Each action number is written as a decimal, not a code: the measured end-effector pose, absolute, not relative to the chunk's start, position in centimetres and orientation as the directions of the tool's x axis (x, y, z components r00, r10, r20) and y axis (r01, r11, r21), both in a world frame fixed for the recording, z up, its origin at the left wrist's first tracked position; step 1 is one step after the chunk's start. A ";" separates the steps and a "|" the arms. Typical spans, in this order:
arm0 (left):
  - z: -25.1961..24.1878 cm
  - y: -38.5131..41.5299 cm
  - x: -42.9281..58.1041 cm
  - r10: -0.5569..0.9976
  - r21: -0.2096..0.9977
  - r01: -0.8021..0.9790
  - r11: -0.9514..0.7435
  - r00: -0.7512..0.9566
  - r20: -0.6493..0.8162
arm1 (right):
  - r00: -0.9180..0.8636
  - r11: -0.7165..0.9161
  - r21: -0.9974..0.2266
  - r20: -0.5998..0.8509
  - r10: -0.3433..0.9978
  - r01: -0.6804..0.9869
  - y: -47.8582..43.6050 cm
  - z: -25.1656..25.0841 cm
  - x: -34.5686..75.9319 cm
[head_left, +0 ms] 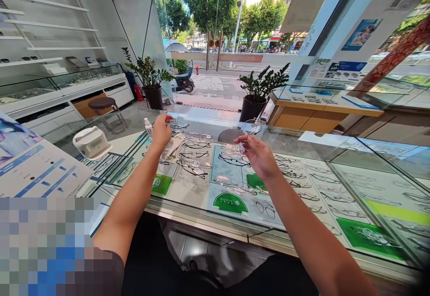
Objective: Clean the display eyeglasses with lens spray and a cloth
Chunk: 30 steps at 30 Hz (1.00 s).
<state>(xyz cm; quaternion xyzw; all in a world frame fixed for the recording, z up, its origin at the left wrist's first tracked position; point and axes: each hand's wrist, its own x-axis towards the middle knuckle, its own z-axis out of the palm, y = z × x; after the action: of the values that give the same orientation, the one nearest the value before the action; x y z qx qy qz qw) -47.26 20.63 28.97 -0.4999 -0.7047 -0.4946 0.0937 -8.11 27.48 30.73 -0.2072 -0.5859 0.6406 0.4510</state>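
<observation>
My right hand (260, 155) pinches a pair of thin-rimmed eyeglasses (252, 126) above the glass counter (231, 131). One round lens stands up beyond the fingers. My left hand (162, 130) is raised over the counter's far left part, its fingers curled; whatever they hold is hidden. Just left of it stands a small white spray bottle (148, 127). A beige cloth (175, 146) lies below and to the right of that hand. Between my hands, rows of eyeglass frames (195, 155) show in the counter, along with a green half-round sign (230, 202).
A white plastic device (92, 142) sits on the counter at left, near a printed board (40, 166). More frames fill the right-hand compartments. Beyond the counter are two potted plants (153, 96), a brown stool (101, 103) and another display case (322, 99).
</observation>
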 end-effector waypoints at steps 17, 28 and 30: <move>28.5 20.6 -46.9 0.677 0.574 0.769 0.282 -0.583 0.449 | -0.502 0.102 -0.939 0.264 0.823 -0.327 27.6 30.8 -8.1; 36.3 20.7 -39.8 0.618 0.841 0.365 -0.400 -0.570 0.542 | -0.511 0.116 -0.901 0.338 0.790 -0.417 25.8 33.1 -9.2; 37.0 21.1 -37.2 0.677 0.852 0.299 -0.430 -0.517 0.524 | -0.516 0.135 -0.891 0.369 0.773 -0.434 25.1 34.1 -9.9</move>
<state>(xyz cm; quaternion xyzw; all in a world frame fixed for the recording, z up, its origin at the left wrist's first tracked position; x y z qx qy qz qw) -37.25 21.09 37.01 -0.4724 -0.5165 -0.7014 -0.1346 -9.90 25.06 34.09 -0.1438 -0.5886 0.6416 0.4703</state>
